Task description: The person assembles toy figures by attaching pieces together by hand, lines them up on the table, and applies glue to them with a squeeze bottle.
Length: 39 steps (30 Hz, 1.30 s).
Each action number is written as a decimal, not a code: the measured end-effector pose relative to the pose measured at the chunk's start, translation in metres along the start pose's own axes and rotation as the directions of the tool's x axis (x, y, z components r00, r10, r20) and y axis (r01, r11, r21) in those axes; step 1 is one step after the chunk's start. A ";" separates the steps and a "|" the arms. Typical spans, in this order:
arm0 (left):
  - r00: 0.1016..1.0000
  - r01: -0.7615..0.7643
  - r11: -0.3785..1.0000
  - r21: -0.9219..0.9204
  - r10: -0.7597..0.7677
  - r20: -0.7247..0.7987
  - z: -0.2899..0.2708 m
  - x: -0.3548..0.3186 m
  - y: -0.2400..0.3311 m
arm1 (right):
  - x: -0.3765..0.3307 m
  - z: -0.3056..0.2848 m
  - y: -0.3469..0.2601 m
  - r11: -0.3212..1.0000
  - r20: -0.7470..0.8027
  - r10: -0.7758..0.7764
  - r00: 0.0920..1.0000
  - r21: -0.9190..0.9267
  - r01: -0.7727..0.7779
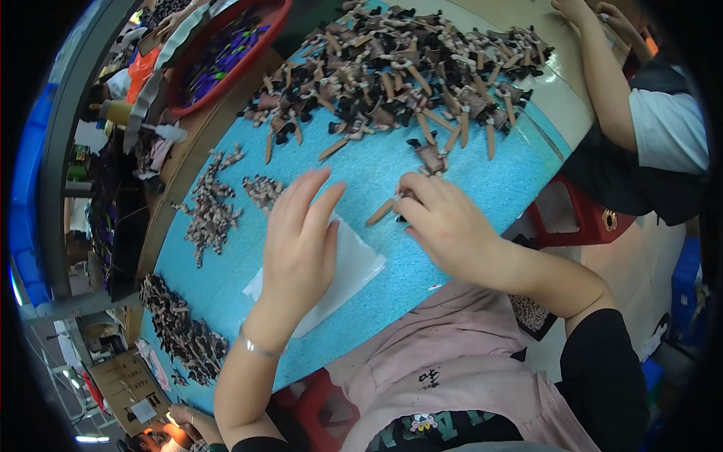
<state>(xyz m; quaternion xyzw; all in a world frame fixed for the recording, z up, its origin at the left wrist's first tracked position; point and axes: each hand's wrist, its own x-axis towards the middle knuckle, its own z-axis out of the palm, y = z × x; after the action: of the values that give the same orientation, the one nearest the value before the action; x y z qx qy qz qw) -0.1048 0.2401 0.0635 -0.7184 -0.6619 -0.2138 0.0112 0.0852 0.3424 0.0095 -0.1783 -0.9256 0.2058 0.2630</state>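
My right hand [444, 224] is closed in a pinch on a small toy figure. A tan blade-shaped piece [379, 213] sticks out of the pinch to the left; the rest of the figure is mostly hidden by my fingers. My left hand [296, 237] hovers to the left, fingers stretched and apart, with nothing in it. Under and beside it lies a clear plastic bag [352, 264] on the blue table mat [486, 184]. Just beyond my right fingertips lies another brown and black toy figure [431, 157].
A large heap of toy figures [392, 68] covers the far side. Smaller piles of pale pieces [213, 207] and dark pieces [181, 328] lie at the left. A red basin [280, 30] holds purple pieces. A co-worker's arm [608, 94] is at the far right, beside a red stool [576, 218].
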 end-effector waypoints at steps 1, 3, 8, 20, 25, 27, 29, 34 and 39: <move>0.996 -0.090 0.995 0.043 0.091 -0.008 0.009 0.020 0.000 | -0.002 0.001 0.001 0.998 -0.027 0.018 0.999 0.058 -0.016; 0.978 -0.206 0.947 0.246 0.209 0.011 0.026 0.055 -0.004 | -0.004 0.000 0.004 0.999 -0.042 0.000 0.999 0.041 0.002; 0.943 -0.293 0.853 0.431 0.331 -0.014 0.057 0.108 -0.027 | -0.008 -0.008 0.007 0.999 0.044 -0.020 0.999 0.026 0.019; 0.933 -0.296 0.897 0.329 0.345 -0.101 0.026 0.097 -0.020 | -0.024 -0.028 0.019 0.804 0.017 0.208 0.978 0.566 -0.182; 0.978 0.196 0.945 -0.262 -0.207 -0.017 -0.007 0.035 0.017 | -0.035 -0.033 0.018 0.718 0.095 0.294 0.951 0.635 -0.285; 0.935 0.354 0.852 -0.386 -0.326 0.139 -0.020 -0.004 0.035 | -0.035 -0.035 0.010 0.697 0.144 0.317 0.938 0.635 -0.333; 0.873 0.485 0.725 -0.489 -0.439 0.214 -0.021 -0.047 0.052 | -0.036 -0.032 0.004 0.681 0.177 0.283 0.943 0.655 -0.328; 0.692 0.688 0.468 -0.555 -0.653 0.306 -0.021 -0.117 0.077 | -0.040 -0.014 -0.026 0.370 0.278 0.236 0.931 0.860 -0.351; 0.667 0.701 0.614 -0.363 -0.745 0.028 -0.011 -0.163 0.083 | -0.038 0.005 -0.059 0.359 0.419 0.161 0.894 0.819 -0.448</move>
<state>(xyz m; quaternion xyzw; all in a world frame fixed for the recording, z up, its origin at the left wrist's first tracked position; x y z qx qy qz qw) -0.0339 0.0720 0.0436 -0.3654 -0.8449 -0.3565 -0.1599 0.0995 0.2744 0.0182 -0.1503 -0.6448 0.7350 0.1463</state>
